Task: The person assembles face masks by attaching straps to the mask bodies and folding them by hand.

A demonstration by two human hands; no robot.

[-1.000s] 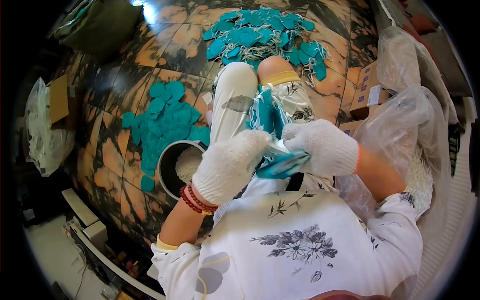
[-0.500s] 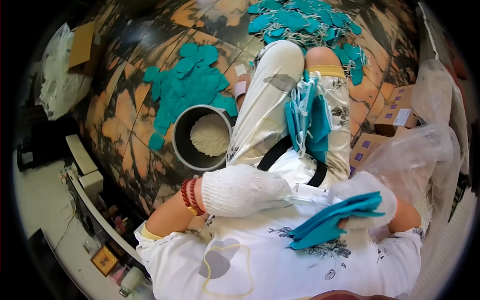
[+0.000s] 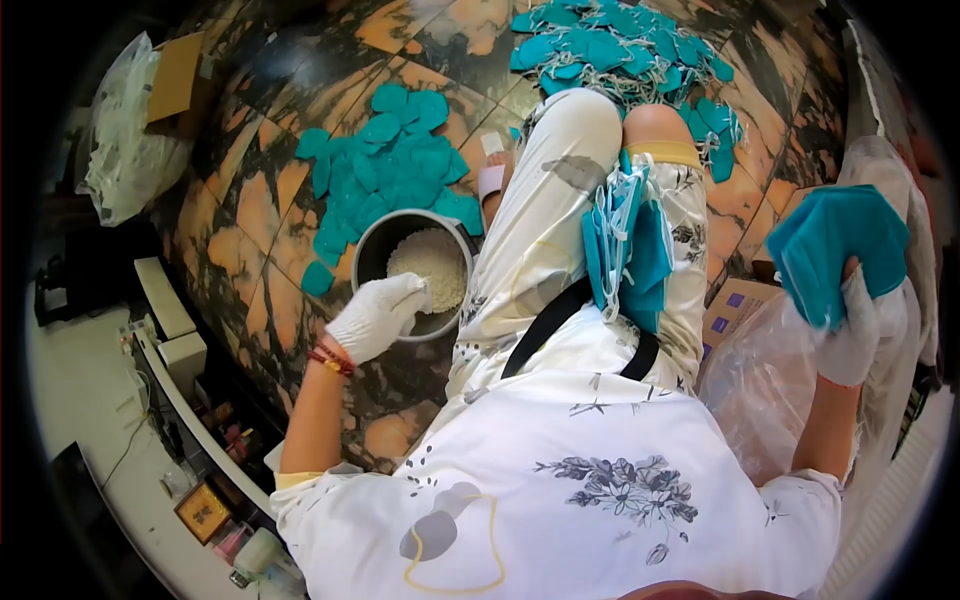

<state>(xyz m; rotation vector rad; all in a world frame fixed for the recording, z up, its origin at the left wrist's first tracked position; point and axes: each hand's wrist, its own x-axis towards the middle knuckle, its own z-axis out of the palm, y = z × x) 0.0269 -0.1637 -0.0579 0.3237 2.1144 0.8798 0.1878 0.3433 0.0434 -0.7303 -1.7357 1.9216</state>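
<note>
My right hand (image 3: 849, 335), in a white knit glove, is raised at the right and grips a fanned stack of teal face masks (image 3: 838, 245). My left hand (image 3: 372, 318), gloved too, is over the near rim of a grey pot (image 3: 362, 243). Its fingers are pinched together, with something pale at their tips that I cannot make out. White grains (image 3: 430, 260) lie inside the pot, just beyond the fingertips. On my lap rests a bundle of folded teal masks (image 3: 650, 255) with white ear loops.
Teal mask pieces (image 3: 385, 165) are spread on the marbled tile floor beyond the pot. A larger heap of looped masks (image 3: 620, 45) lies past my knees. Cardboard boxes (image 3: 735, 308) and clear plastic (image 3: 765, 385) are at my right. A desk (image 3: 85, 380) stands at the left.
My hands have parted from in front of my chest. The left has moved forward and left to the pot. The right has lifted the mask stack forward and to the right.
</note>
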